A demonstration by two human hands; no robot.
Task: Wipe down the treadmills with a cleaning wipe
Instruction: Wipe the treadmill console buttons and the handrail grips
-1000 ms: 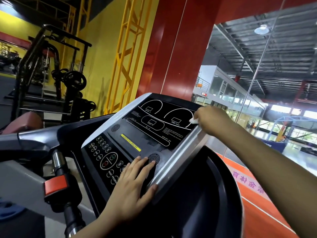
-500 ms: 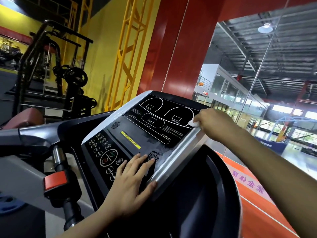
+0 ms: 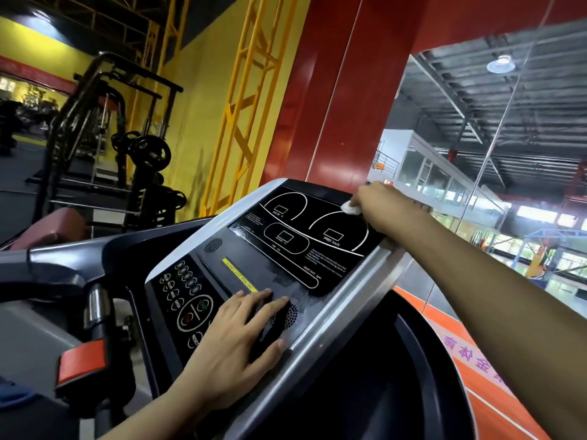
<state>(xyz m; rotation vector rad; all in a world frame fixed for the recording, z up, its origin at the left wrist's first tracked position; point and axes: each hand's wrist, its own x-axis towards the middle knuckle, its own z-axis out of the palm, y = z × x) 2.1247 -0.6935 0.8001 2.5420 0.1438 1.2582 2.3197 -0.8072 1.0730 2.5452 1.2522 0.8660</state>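
The treadmill console [image 3: 286,246] fills the middle of the view: a black display panel with white outlines, a button pad at lower left and a silver rim [image 3: 346,309]. My right hand [image 3: 384,208] grips a small white cleaning wipe [image 3: 350,208] and presses it on the panel's upper right corner. My left hand [image 3: 235,341] rests flat on the lower part of the console, fingers straight, beside the round speaker grille. Damp smears show on the panel near my left fingertips.
A grey handlebar [image 3: 47,265] with a chrome grip and a red clip [image 3: 83,360] runs along the left. Weight racks [image 3: 127,147] stand behind it. A red column [image 3: 343,90] rises just beyond the console. An orange floor [image 3: 495,385] lies at lower right.
My right hand has slid the wipe up the console's right side to the top right corner. My left hand stays put on the lower panel.
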